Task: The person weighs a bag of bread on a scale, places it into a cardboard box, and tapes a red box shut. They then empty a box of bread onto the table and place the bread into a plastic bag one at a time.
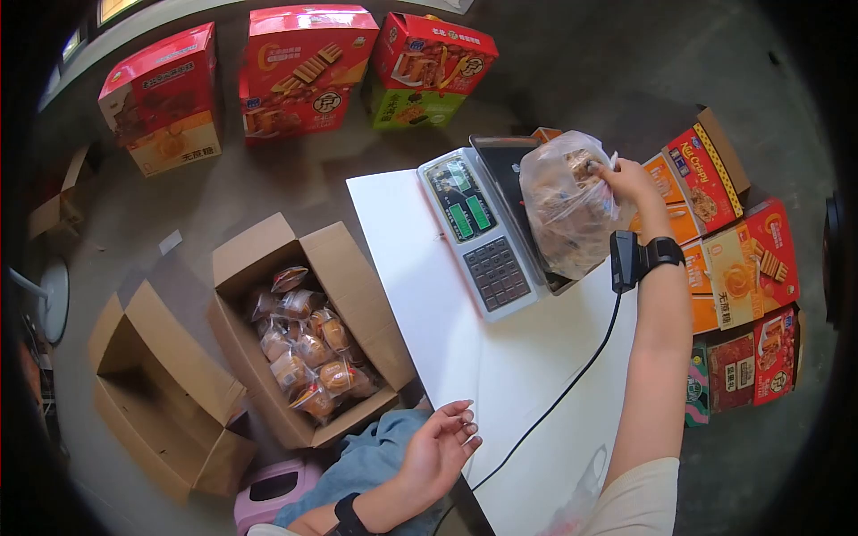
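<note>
A clear plastic bag [567, 210] with brownish items in it rests on the dark tray of a digital scale [500, 272]. The fingers of my right hand [626, 179] are pinched on the bag's upper edge. My left hand [441, 451] is above the near left edge of the white table [536, 393], palm up, fingers loosely curled and apart, holding nothing. A black cable [572, 384] runs from the device on my right wrist across the table.
Left of the table, an open carton [259, 241] holds several wrapped buns [313, 348]; another open carton [161, 420] stands beside it. Red snack boxes [308, 71] stand at the back. More snack boxes [751, 268] are at the right. A pink bin [277, 491] is near my lap.
</note>
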A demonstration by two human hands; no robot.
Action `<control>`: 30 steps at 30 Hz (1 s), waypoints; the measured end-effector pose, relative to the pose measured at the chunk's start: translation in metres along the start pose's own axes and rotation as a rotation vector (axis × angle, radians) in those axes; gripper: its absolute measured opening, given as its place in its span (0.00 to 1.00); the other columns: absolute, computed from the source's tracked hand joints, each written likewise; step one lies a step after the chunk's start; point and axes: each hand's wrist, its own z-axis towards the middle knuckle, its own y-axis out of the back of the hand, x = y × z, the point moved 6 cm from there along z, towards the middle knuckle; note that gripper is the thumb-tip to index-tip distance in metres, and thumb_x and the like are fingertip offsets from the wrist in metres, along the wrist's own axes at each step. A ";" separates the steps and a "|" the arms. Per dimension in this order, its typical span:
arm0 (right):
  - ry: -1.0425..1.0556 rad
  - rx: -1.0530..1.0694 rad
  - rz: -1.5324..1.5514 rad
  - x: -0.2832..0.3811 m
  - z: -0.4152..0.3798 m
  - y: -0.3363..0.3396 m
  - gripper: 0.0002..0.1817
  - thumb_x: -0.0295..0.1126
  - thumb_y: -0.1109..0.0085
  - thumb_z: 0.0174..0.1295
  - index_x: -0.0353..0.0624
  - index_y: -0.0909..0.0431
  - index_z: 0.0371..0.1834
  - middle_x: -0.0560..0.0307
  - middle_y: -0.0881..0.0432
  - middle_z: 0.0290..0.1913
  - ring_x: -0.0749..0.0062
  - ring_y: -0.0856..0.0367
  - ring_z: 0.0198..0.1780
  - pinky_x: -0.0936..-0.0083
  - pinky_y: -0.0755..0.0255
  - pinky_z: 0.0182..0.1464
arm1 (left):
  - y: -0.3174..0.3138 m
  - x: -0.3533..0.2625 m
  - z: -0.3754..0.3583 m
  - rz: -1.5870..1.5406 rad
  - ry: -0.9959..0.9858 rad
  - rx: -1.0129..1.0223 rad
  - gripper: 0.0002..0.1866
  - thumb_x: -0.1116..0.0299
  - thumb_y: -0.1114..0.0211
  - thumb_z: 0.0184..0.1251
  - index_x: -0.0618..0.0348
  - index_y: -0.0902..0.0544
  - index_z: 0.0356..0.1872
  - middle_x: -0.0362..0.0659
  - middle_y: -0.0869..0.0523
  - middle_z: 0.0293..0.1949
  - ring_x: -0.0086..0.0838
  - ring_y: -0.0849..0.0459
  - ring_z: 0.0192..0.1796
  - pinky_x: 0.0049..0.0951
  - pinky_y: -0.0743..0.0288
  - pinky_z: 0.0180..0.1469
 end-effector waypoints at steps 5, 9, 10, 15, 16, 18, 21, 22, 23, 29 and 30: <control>0.041 0.041 -0.078 0.007 -0.003 -0.006 0.22 0.54 0.51 0.56 0.47 0.20 0.37 0.50 0.19 0.40 0.53 0.23 0.46 0.63 0.30 0.47 | -0.004 0.002 -0.003 0.009 -0.009 0.012 0.14 0.75 0.51 0.57 0.62 0.33 0.46 0.40 0.28 0.31 0.27 0.29 0.36 0.30 0.34 0.44; 0.102 -0.136 -0.133 0.010 -0.015 -0.003 0.18 0.47 0.52 0.58 0.45 0.20 0.35 0.48 0.20 0.39 0.52 0.23 0.45 0.62 0.31 0.46 | -0.002 0.002 -0.005 0.032 -0.021 0.017 0.13 0.75 0.52 0.57 0.62 0.32 0.45 0.39 0.28 0.32 0.27 0.29 0.36 0.30 0.34 0.45; 0.104 -0.141 -0.133 0.010 -0.017 -0.003 0.18 0.47 0.52 0.58 0.45 0.20 0.35 0.48 0.20 0.39 0.52 0.23 0.45 0.62 0.31 0.46 | -0.002 0.002 -0.005 0.032 -0.023 0.021 0.13 0.75 0.52 0.57 0.62 0.32 0.45 0.39 0.28 0.32 0.27 0.29 0.36 0.30 0.34 0.45; 0.077 -0.273 0.013 0.012 -0.035 0.013 0.17 0.38 0.54 0.57 0.35 0.22 0.32 0.41 0.21 0.36 0.48 0.24 0.43 0.58 0.31 0.46 | -0.002 -0.003 -0.003 0.068 -0.082 0.024 0.12 0.75 0.52 0.58 0.62 0.31 0.44 0.39 0.27 0.32 0.27 0.28 0.36 0.29 0.33 0.45; 0.076 -0.277 0.010 0.011 -0.036 0.014 0.17 0.38 0.54 0.57 0.35 0.22 0.32 0.41 0.21 0.36 0.48 0.24 0.43 0.58 0.31 0.46 | 0.000 -0.003 -0.001 0.068 -0.080 0.029 0.12 0.75 0.52 0.58 0.62 0.31 0.44 0.39 0.27 0.32 0.27 0.28 0.36 0.29 0.33 0.45; 0.179 -0.471 0.076 0.011 -0.047 0.027 0.14 0.34 0.54 0.55 0.33 0.24 0.27 0.40 0.22 0.34 0.46 0.24 0.40 0.57 0.32 0.42 | 0.004 -0.005 0.005 0.111 -0.116 0.059 0.14 0.74 0.52 0.58 0.61 0.30 0.47 0.40 0.27 0.36 0.27 0.28 0.40 0.30 0.34 0.47; 0.230 -0.633 0.178 0.011 -0.073 0.048 0.13 0.33 0.54 0.54 0.33 0.27 0.23 0.41 0.24 0.31 0.46 0.25 0.36 0.57 0.33 0.39 | 0.002 -0.010 0.003 0.191 -0.200 -0.004 0.17 0.73 0.52 0.58 0.58 0.30 0.50 0.41 0.27 0.42 0.28 0.29 0.45 0.31 0.36 0.50; 0.234 -0.634 0.177 0.011 -0.083 0.055 0.13 0.33 0.54 0.54 0.33 0.27 0.23 0.41 0.24 0.31 0.46 0.25 0.36 0.57 0.33 0.39 | 0.004 -0.009 0.004 0.230 -0.210 0.015 0.18 0.72 0.53 0.58 0.57 0.30 0.52 0.42 0.28 0.51 0.29 0.31 0.54 0.32 0.38 0.54; 0.273 -0.661 0.195 0.015 -0.096 0.066 0.12 0.32 0.54 0.55 0.32 0.28 0.21 0.42 0.25 0.29 0.47 0.27 0.34 0.58 0.34 0.37 | 0.004 -0.009 0.007 0.230 -0.219 0.020 0.18 0.72 0.53 0.58 0.57 0.30 0.52 0.42 0.28 0.51 0.29 0.31 0.54 0.32 0.38 0.54; 0.452 -0.694 0.326 0.097 -0.187 0.134 0.11 0.28 0.52 0.54 0.32 0.34 0.18 0.45 0.32 0.23 0.51 0.31 0.28 0.63 0.39 0.31 | 0.029 0.016 0.016 0.304 -0.221 -0.073 0.20 0.74 0.55 0.56 0.57 0.32 0.53 0.43 0.30 0.57 0.31 0.33 0.60 0.38 0.39 0.58; 0.526 -0.668 0.316 0.117 -0.201 0.140 0.11 0.28 0.52 0.54 0.32 0.34 0.18 0.45 0.32 0.24 0.51 0.31 0.28 0.63 0.39 0.31 | 0.034 0.020 0.018 0.291 -0.240 -0.083 0.20 0.74 0.55 0.56 0.57 0.32 0.53 0.43 0.30 0.57 0.31 0.33 0.60 0.38 0.39 0.58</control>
